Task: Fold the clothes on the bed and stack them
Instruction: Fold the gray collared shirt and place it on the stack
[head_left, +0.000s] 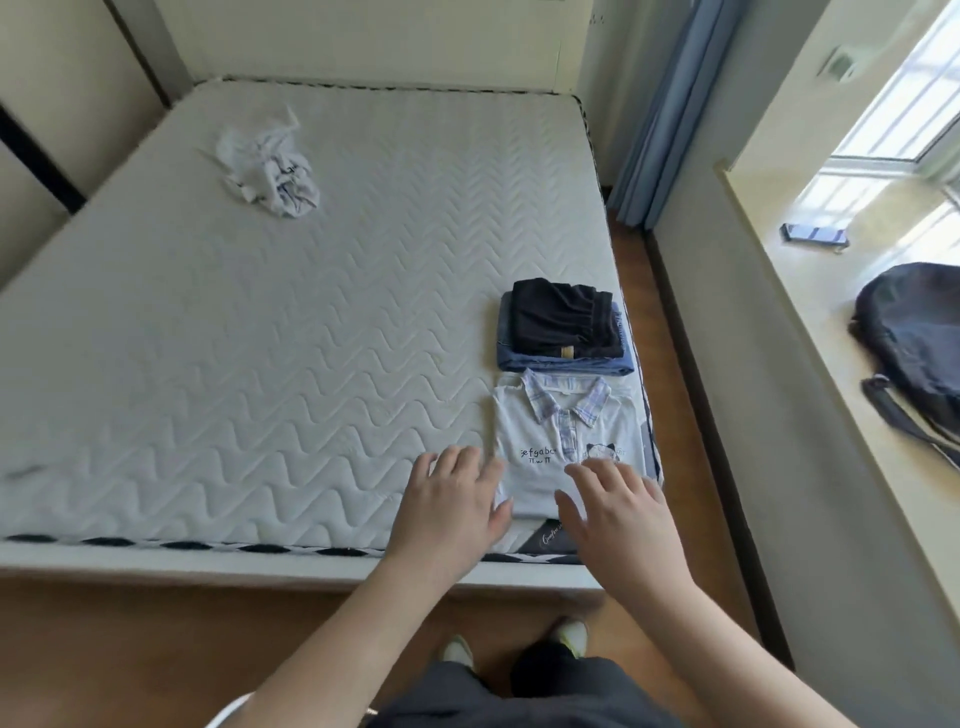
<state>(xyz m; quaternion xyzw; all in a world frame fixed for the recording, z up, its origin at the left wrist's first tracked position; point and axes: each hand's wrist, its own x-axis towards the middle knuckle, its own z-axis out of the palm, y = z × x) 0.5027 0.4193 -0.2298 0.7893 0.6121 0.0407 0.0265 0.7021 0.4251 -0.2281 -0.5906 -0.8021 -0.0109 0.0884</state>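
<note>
Head view: my left hand (451, 501) and right hand (618, 512) lie with fingers spread flat on the folded polo shirt (550, 431) at the bed (260, 312) corner, beside the dark folded stack (563, 327); a crumpled garment (270, 163) lies well apart.

There is only one view, from a wide-angle camera worn on the person's head. It looks forward and steeply down from the foot side of the bed (260, 338), so the near edge of the mattress runs across the lower part of the frame. The person's own legs and shoes show at the bottom. The lens bends straight lines near the borders. At the right the window sill (810, 322) is also in view.
</note>
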